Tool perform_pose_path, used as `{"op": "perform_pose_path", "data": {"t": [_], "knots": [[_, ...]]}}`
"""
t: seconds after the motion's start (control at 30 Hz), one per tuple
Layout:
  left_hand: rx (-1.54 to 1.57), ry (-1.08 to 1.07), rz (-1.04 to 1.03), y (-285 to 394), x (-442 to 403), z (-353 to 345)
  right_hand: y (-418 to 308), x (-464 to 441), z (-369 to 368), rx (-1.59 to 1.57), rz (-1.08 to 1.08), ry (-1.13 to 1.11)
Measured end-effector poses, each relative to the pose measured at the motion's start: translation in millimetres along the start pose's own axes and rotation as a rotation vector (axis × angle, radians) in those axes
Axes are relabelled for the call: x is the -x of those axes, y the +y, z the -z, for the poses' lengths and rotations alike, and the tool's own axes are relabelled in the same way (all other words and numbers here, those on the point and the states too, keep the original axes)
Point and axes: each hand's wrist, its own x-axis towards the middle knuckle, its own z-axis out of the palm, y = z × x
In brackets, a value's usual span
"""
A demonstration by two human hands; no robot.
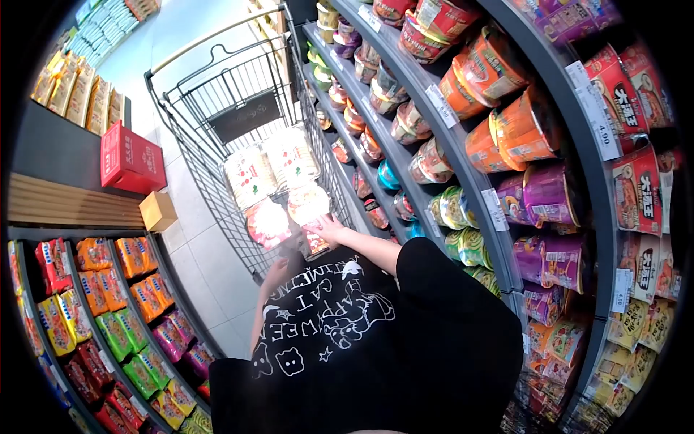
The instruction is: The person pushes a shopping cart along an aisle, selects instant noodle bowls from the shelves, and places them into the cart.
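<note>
A shopping cart [249,116] of dark wire stands in front of me, with several brightly lit packs in it. Two large clear-wrapped packs [293,155] lie towards its far end. Nearer to me are two round red-and-white packs [267,223], washed out by glare. My right hand [329,230] rests with fingers spread at the edge of the right-hand round pack [309,204], above a smaller red pack [316,244]. Close to my shirt, my left hand [278,271] is at the near end of the cart, below the left round pack; its fingers are blurred and partly lost in glare.
Shelves [463,184] of instant noodle bowls and bags run along my right side, close to the cart. On the left a low shelf [119,304] holds colourful packets. A red box [132,160] and a small cardboard box [157,211] stand beyond it, beside the tiled floor [206,267].
</note>
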Motion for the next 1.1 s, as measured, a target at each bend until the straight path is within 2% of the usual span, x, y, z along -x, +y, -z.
{"op": "perform_pose_path", "data": {"t": [0.07, 0.13, 0.2, 0.27, 0.33, 0.37, 0.4, 0.43, 0.47, 0.53, 0.57, 0.63, 0.67, 0.7, 0.73, 0.8, 0.87, 0.93, 1.03, 1.1], "knots": [[0.037, -0.119, -0.038, 29, 8, -1, 8, 7, 3, -0.150, 0.052, -0.113], [0.110, -0.117, 0.012, 11, -11, 0, 8, 15, 19, -0.214, 0.048, -0.200], [0.071, -0.169, -0.004, 19, -16, -1, 17, 9, 20, -0.402, 0.023, 0.015], [0.043, -0.215, -0.012, 27, -16, -2, 17, 44, 55, -0.562, -0.019, 0.672], [0.019, -0.254, -0.018, 34, -16, -3, 14, 114, 136, -0.581, -0.102, 1.203], [0.011, -0.269, -0.021, 37, -16, -4, 16, 138, 160, -0.801, -0.147, 1.519], [0.001, -0.283, -0.024, 40, -16, -5, 16, 172, 186, -0.638, -0.314, 1.787], [-0.008, -0.297, -0.026, 44, -15, -6, 29, 196, 200, -0.577, -0.295, 2.070], [-0.014, -0.310, -0.030, 48, -15, -7, 37, 222, 216, -0.369, -0.322, 2.283], [-0.028, -0.334, -0.040, 54, -15, -8, 60, 258, 227, -0.141, -0.696, 2.392], [-0.020, -0.338, -0.049, 50, -18, -7, 73, 266, 231, -0.135, -0.698, 2.388], [0.054, -0.328, -0.040, 19, -38, -2, 96, 273, 237, -0.068, -0.939, 2.363], [0.041, -0.292, -0.065, 1, -49, 1, 102, 278, 240, -0.079, -0.928, 2.351], [-0.029, -0.282, -0.202, -13, -58, 5, 106, 281, 246, -0.015, -0.998, 2.354], [-0.008, -0.269, -0.166, -24, -66, 6, 109, 283, 249, 0.038, -1.066, 2.343], [-0.053, -0.208, -0.243, -21, -61, 9, 124, 290, 252, 0.088, -1.197, 2.328], [-0.090, -0.131, -0.250, -2, -45, 7, 136, 294, 248, -0.057, -1.173, 2.383], [-0.081, -0.107, -0.234, 23, -28, 6, 153, 296, 240, 0.209, -1.176, 2.371], [-0.026, -0.044, -0.206, 46, -8, 3, 136, 296, 236, 0.436, -1.047, 2.328], [0.035, -0.020, -0.148, 68, 7, 5, 115, 295, 233, 0.440, -0.764, 2.331]]}}
